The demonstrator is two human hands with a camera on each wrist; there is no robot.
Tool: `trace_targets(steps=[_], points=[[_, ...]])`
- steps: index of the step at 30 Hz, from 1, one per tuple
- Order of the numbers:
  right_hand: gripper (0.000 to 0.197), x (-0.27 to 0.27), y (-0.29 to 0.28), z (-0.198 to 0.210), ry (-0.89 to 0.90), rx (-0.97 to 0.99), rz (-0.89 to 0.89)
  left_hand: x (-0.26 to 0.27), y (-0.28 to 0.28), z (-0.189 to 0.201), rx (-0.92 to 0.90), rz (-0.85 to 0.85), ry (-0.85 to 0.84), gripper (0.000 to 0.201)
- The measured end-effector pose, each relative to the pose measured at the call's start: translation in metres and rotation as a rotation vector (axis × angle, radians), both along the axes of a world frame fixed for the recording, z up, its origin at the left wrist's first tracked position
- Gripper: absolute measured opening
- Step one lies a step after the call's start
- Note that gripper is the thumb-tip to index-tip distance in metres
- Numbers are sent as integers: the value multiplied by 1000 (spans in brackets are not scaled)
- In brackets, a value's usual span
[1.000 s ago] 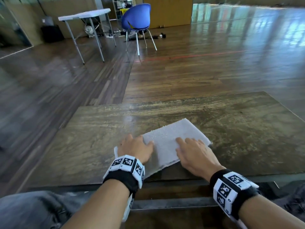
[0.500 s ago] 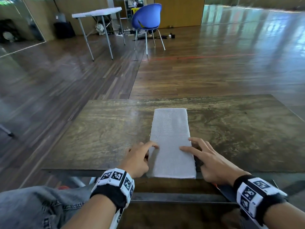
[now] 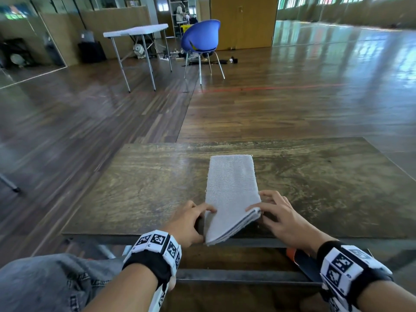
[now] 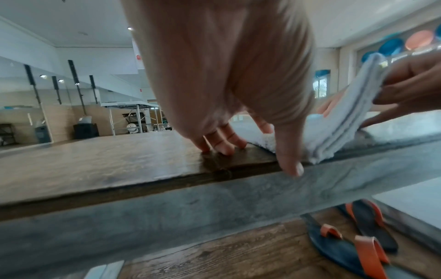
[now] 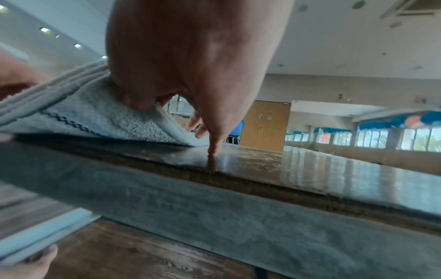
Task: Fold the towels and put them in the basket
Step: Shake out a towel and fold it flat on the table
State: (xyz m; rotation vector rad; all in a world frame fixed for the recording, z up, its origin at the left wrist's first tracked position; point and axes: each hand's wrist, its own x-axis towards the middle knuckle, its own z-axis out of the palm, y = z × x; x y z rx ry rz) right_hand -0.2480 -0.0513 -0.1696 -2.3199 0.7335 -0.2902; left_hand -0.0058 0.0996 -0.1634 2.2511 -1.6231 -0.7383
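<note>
A grey towel (image 3: 231,181), folded into a long narrow strip, lies lengthwise on the wooden table (image 3: 146,188). Its near end reaches the table's front edge. My right hand (image 3: 256,213) pinches the near right corner and holds it up off the wood, so the stacked layers show along the edge (image 4: 346,117). My left hand (image 3: 207,224) holds the near left corner, which stays low: index finger on top, thumb at the edge. In the right wrist view the towel (image 5: 95,117) arches up from the table under my thumb. No basket is in view.
Dark sandals with orange straps (image 4: 358,245) lie on the floor under the table's front edge. My knee in jeans (image 3: 45,282) is at the lower left. A blue chair (image 3: 202,39) and a white folding table (image 3: 137,31) stand far off on the wooden floor.
The towel was turned from lying slantwise to lying lengthwise away from me. Both hands moved from lying on it to its near corners, and the near end, mostly the right corner, has come up.
</note>
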Motion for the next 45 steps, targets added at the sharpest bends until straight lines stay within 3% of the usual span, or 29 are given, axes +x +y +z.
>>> trace_targets(steps=[3, 7, 9, 16, 23, 27, 34, 38, 41, 45], points=[[18, 3, -3, 7, -123, 35, -40, -2, -8, 7, -179, 97, 112, 18], [36, 8, -12, 22, -186, 223, -205, -1, -25, 20, -271, 277, 416, 15], [41, 13, -17, 26, -187, 244, -240, 0, -34, 22, -289, 328, 480, 19], [41, 37, -40, 17, -17, 263, -384, -1, -64, 4, -148, 389, 353, 48], [35, 69, -79, 19, 20, 152, -507, 6, -112, -2, -287, 433, 186, 34], [26, 83, -102, 14, 130, 147, -506, 15, -136, -14, -219, 421, 61, 32], [35, 90, -116, 4, 222, 127, -518, 17, -151, -32, -184, 458, -71, 38], [21, 90, -117, 3, 227, 125, -497, 15, -154, -28, -140, 465, -78, 40], [44, 87, -112, 6, 281, 40, -422, 15, -158, -22, -87, 503, -10, 38], [26, 83, -103, 11, 359, -76, -397, 21, -162, -8, -47, 487, -53, 30]])
